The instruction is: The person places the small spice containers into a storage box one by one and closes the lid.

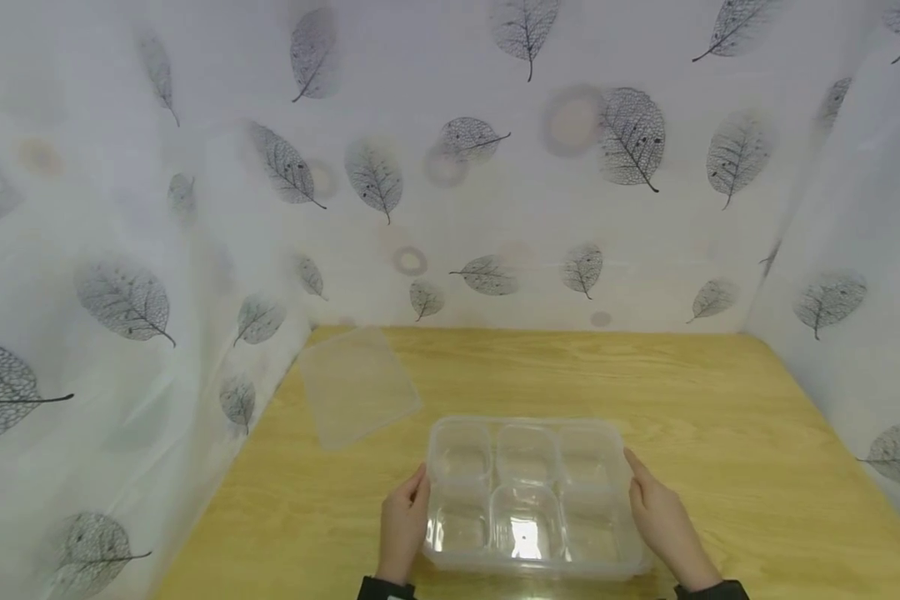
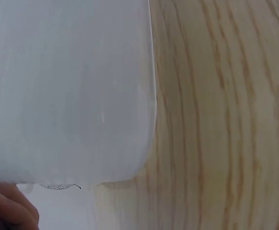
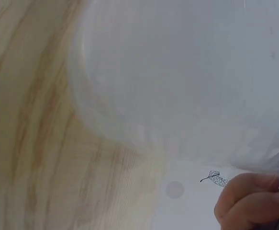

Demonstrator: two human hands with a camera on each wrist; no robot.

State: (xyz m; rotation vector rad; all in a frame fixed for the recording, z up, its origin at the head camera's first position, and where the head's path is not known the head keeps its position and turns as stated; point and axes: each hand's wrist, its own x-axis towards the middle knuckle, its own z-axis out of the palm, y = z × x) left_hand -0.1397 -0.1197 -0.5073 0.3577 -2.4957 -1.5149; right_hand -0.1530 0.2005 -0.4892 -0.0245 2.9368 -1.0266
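Note:
Both hands hold a clear plastic container (image 1: 532,570) by its short sides, at the front of the table. Several square clear compartments (image 1: 527,523) sit inside it in two rows, with nothing visible in them. My left hand (image 1: 403,525) grips the left side, thumb up along the wall. On the right side, my right hand (image 1: 666,523) grips the container, its curled fingers (image 3: 254,199) showing in the right wrist view. The container's cloudy outer surface (image 2: 77,96) fills much of the left wrist view, above the wood, with left fingers (image 2: 12,211) at the lower corner.
A thin, translucent square sheet (image 1: 360,387), perhaps a lid, lies flat at the table's back left. The wood-grain table (image 1: 720,417) is bordered at the back and sides by a pale leaf-patterned curtain (image 1: 517,225).

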